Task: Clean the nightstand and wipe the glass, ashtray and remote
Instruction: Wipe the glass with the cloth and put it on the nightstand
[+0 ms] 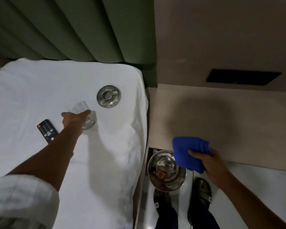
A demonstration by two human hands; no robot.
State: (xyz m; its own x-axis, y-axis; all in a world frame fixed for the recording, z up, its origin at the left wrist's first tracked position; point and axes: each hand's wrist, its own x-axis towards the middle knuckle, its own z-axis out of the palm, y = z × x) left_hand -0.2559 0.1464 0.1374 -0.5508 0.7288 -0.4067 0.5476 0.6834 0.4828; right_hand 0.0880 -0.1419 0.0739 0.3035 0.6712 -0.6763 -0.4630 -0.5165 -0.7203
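Note:
A clear drinking glass (87,120) rests on the white bed sheet (31,96), and my left hand (73,119) is wrapped around it from above. A black remote (47,131) lies on the sheet just left of that hand. A round steel ashtray (108,96) sits on the sheet beyond the glass, to its right. My right hand (210,164) grips a folded blue cloth (189,153) at the front edge of the beige nightstand top (205,113), which carries nothing else.
A steel bin (166,172) with litter inside stands on the floor between bed and nightstand, under the cloth. My sandalled feet (203,189) are below it. A green padded headboard (73,30) backs the bed; a dark wall panel (243,77) sits above the nightstand.

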